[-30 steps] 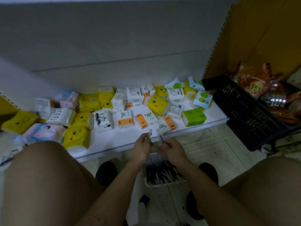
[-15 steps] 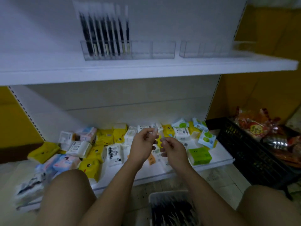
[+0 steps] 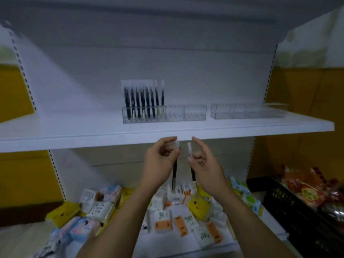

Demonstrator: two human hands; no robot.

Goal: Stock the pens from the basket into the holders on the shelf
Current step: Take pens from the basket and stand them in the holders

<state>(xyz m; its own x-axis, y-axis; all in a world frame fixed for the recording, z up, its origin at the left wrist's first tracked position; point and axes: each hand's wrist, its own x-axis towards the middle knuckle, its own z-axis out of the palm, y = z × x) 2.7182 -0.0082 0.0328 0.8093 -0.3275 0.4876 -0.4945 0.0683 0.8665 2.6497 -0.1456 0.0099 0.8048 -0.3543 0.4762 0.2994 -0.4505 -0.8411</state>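
Observation:
My left hand (image 3: pixel 161 157) pinches a wrapped black pen (image 3: pixel 174 175) held upright, its clear wrapper top by my fingertips. My right hand (image 3: pixel 202 162) pinches a second wrapped pen (image 3: pixel 193 176), also upright. Both hands hang just below the front edge of the white upper shelf (image 3: pixel 167 130). On that shelf stands a clear holder (image 3: pixel 186 113) whose left part is filled with several black pens (image 3: pixel 143 101); its right compartments hold nothing. A second clear holder (image 3: pixel 247 111) sits to its right with no pens in it. The basket is out of view.
The lower shelf (image 3: pixel 167 244) is strewn with several tissue packs (image 3: pixel 162 223). A black crate (image 3: pixel 297 218) with red snack bags (image 3: pixel 307 190) stands at the lower right. Yellow wall panels flank the shelving.
The camera tilted up from the basket and lower shelf to the upper shelf. Both hands rose with their pens from the basket to just under the upper shelf's edge.

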